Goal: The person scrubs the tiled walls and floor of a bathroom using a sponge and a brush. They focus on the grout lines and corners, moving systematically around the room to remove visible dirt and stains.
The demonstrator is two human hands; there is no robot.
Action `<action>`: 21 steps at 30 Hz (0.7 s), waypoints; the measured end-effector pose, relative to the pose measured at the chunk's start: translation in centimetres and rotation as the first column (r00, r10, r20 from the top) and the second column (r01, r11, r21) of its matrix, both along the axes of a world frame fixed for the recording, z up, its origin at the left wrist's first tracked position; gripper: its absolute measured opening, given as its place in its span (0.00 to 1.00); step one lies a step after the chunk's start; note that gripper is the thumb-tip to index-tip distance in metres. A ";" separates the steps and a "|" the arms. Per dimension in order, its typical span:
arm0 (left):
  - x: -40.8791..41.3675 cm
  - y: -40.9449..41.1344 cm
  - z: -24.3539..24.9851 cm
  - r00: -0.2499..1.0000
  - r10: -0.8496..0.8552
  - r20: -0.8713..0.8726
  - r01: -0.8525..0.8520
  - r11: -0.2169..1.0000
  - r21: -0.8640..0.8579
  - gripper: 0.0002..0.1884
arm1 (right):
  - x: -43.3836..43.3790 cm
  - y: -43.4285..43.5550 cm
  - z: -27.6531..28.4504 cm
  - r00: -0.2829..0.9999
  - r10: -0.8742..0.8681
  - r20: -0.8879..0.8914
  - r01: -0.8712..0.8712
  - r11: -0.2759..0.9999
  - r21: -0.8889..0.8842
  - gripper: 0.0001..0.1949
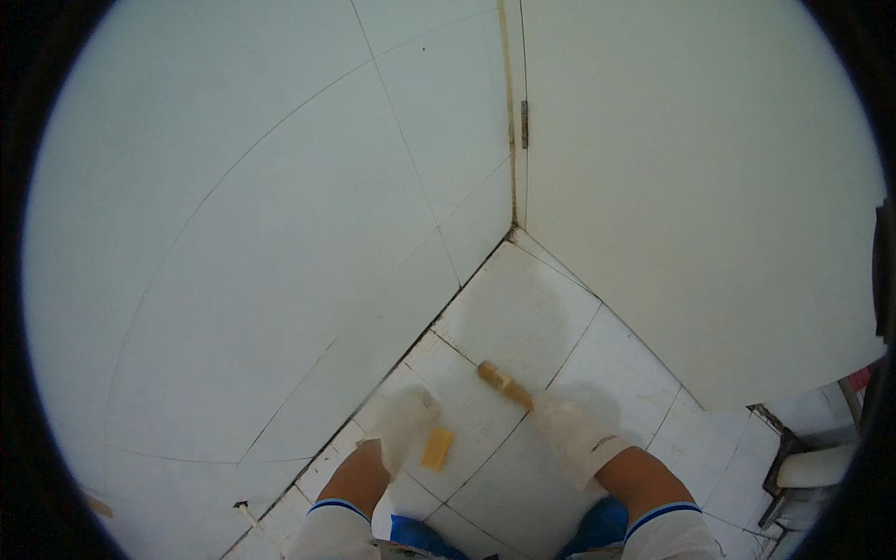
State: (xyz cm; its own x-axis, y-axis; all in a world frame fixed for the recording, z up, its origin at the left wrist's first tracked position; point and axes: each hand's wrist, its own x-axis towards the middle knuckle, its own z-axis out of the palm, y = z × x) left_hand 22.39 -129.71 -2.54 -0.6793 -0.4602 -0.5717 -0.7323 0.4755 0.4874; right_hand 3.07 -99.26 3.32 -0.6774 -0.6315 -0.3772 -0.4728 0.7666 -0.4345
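Note:
My right hand, in a loose pale glove, grips one end of a light-brown, wood-coloured tool. It is blurred and looks like a scrubbing brush; its far end points toward the tiled wall, low over the white floor tiles. My left hand, in a similar pale glove, is low beside the foot of the wall. Blur hides its fingers. Just right of that wrist is a yellow rectangular sponge or block, seemingly on the floor and apart from the hand.
A white tiled wall meets the floor along a dark, dirty joint. A cream door with a metal hinge stands at the right. Blue footwear is below me. A small pipe sticks out at the lower left.

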 end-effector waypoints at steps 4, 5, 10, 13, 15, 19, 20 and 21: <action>-2.8 0.6 -0.4 0.973 -0.107 -0.204 0.057 0.970 -0.237 0.18 | 0.0 3.2 -3.2 0.901 0.403 -0.163 -0.393 0.915 0.089 0.12; -3.3 -0.9 0.3 0.991 0.104 -0.089 -0.093 0.988 0.121 0.19 | -3.2 1.1 -1.1 0.903 0.422 -0.082 -0.395 0.889 0.230 0.13; -6.4 0.6 1.9 0.998 -0.006 -0.060 0.000 0.994 -0.109 0.22 | -11.1 -2.8 3.7 0.909 -0.401 0.113 0.350 0.882 0.315 0.20; -6.9 0.9 1.8 0.999 -0.038 -0.013 0.035 0.985 -0.168 0.25 | -5.0 -0.8 -1.6 0.998 0.020 0.061 -0.042 0.921 0.388 0.18; -7.5 0.8 2.2 0.998 -0.047 0.034 0.051 0.990 -0.131 0.28 | -3.6 2.7 -3.3 0.982 0.108 0.155 -0.167 0.882 0.441 0.17; -8.0 0.7 3.6 0.994 -0.062 0.093 0.066 0.997 -0.036 0.34 | -10.7 1.4 2.6 0.990 -0.119 0.074 0.064 0.856 0.513 0.17; -9.1 1.4 4.2 0.989 -0.077 0.123 0.090 0.990 -0.104 0.33 | -13.2 1.0 3.0 0.943 -0.333 0.014 0.292 0.845 0.447 0.16; -9.9 1.9 4.3 0.988 -0.081 0.134 0.093 0.992 -0.081 0.32 | -15.9 0.6 2.3 0.905 -0.425 -0.002 0.386 0.820 0.423 0.17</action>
